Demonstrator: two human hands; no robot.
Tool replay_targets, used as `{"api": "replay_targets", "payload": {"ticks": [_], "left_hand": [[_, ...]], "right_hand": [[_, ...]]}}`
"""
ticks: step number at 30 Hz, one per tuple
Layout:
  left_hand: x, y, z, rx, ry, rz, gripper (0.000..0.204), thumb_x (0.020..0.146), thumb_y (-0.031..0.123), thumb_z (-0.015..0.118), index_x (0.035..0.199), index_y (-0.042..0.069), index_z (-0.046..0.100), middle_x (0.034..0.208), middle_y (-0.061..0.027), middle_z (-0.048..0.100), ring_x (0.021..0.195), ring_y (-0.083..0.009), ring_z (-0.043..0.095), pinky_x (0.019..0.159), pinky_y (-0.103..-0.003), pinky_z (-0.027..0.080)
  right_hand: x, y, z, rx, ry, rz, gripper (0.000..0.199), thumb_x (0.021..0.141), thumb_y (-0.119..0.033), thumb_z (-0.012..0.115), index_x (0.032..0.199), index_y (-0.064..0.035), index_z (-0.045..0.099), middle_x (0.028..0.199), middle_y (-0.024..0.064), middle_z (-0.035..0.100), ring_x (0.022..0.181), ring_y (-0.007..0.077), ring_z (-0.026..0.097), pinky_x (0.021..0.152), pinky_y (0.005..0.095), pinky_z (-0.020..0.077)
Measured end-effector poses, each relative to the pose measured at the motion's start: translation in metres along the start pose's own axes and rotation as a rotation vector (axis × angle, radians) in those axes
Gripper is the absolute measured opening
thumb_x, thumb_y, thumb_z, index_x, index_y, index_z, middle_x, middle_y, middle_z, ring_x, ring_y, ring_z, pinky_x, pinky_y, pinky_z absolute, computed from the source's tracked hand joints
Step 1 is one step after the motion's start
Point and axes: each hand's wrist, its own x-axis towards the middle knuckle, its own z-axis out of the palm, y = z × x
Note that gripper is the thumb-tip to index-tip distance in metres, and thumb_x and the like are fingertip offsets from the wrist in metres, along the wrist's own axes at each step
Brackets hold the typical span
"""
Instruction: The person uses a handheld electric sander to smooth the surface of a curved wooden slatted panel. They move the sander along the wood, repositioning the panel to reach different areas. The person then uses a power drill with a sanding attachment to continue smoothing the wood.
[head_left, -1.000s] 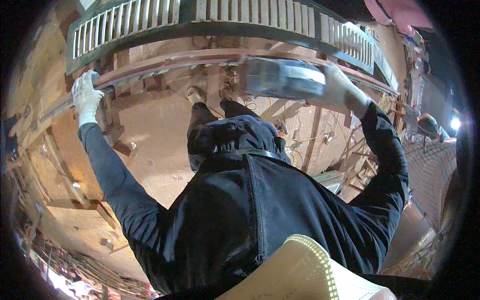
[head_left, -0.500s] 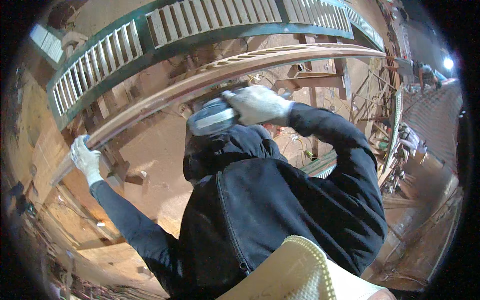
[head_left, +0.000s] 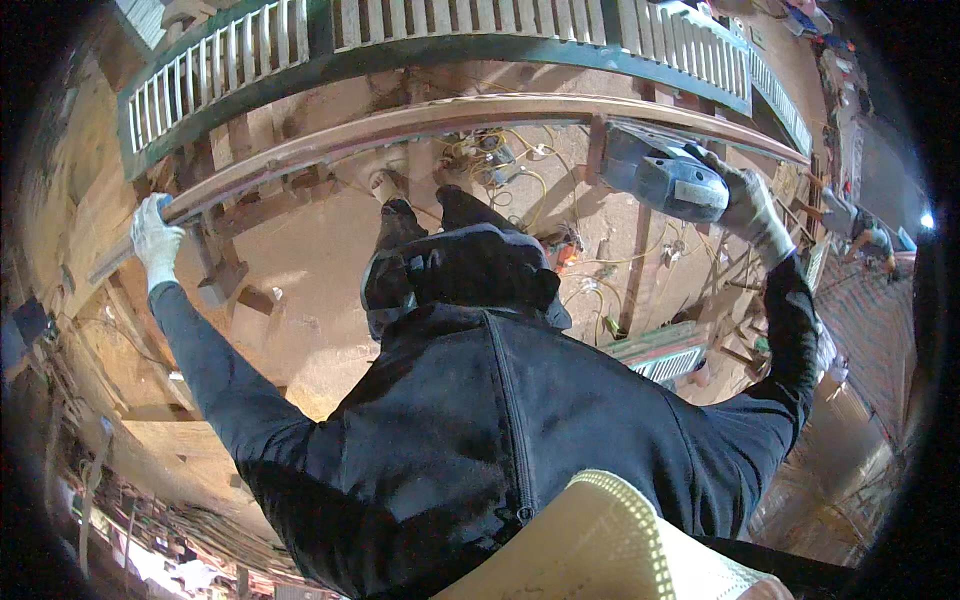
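The gloved left hand (head_left: pixel 155 235) has its fingers clamped on the end of a long curved wooden rail (head_left: pixel 420 125). The gloved right hand (head_left: pixel 752 210) has its fingers wrapped around a grey power sander (head_left: pixel 665 178) pressed on the rail, well apart from the left

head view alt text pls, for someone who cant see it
Seen from above, a person in a dark jacket presses a grey power sander onto a long curved wooden rail with the gloved right hand, while the gloved left hand grips the rail's far end. Beyond it runs a green slatted railing; yellow cables lie on the dusty floor below.
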Motion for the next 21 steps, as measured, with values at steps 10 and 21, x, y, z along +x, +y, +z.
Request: {"api": "replay_targets", "payload": {"ticks": [10, 21], "left_hand": [[0.015, 0.009, -0.004, 0.037, -0.108, -0.09, 0.073, 0.053, 0.004, 0.08, 0.119, 0.022, 0.055, 0.128, -0.0081, 0.057, 0.128, -0.0294, 0.046, 0.108, -0.042, 0.035], [-0.01, -0.013, 0.024, 0.069, -0.059, -0.106, 0.08, 0.054, 0.003, 0.079, 0.126, 0.023, 0.052, 0.134, -0.0105, 0.053, 0.131, -0.0291, 0.044, 0.11, -0.042, 0.032]], "right_hand": [[0.035, 0.035, 0.021, -0.199, -0.06, -0.226, 0.07, 0.068, -0.023, 0.073, 0.134, -0.0114, 0.051, 0.079, 0.0193, 0.065, 0.073, 0.0377, 0.064, 0.065, 0.0438, 0.0501], [0.045, 0.015, -0.02, -0.105, -0.035, -0.312, 0.069, 0.068, -0.023, 0.079, 0.13, -0.0044, 0.055, 0.095, 0.0165, 0.069, 0.078, 0.0282, 0.068, 0.072, 0.036, 0.051]]}}
